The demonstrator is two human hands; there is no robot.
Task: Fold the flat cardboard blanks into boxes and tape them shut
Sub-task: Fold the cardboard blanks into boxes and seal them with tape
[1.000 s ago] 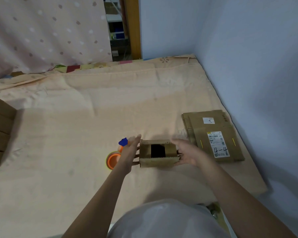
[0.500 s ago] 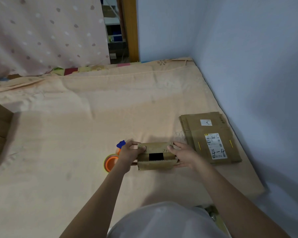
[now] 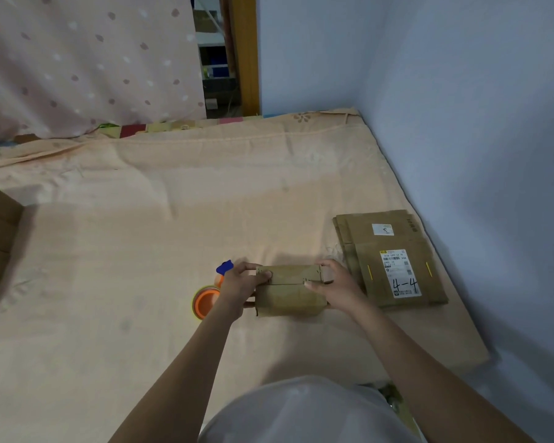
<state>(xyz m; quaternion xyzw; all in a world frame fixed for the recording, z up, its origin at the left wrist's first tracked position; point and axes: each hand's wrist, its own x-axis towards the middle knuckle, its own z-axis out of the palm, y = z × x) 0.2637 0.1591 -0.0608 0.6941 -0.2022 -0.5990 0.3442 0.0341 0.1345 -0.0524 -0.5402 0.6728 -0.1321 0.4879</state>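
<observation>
Peach bedsheet (image 3: 141,251) across whole surface. Stack of flat blanks (image 3: 394,260) at rt edge by wall, labels up, "4-4" handwritten. Small box (image 3: 290,290) centre, just left of stack, top flaps folded shut, seam meeting. Left hand (image 3: 237,287) curled round box's left end, right hand (image 3: 336,287) round rt end, thumbs on flaps. Orange tape roll (image 3: 205,302) w/ blue bit, prob. dispenser, partly hidden behind left hand.

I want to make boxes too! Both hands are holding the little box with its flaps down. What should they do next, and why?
Probably the left hand should let go and pick up the tape right beside it, while the right hand keeps the flaps pressed down. The box flaps meet at a seam on top, no tape shows on it yet, and flaps may spring open if both hands leave.
</observation>
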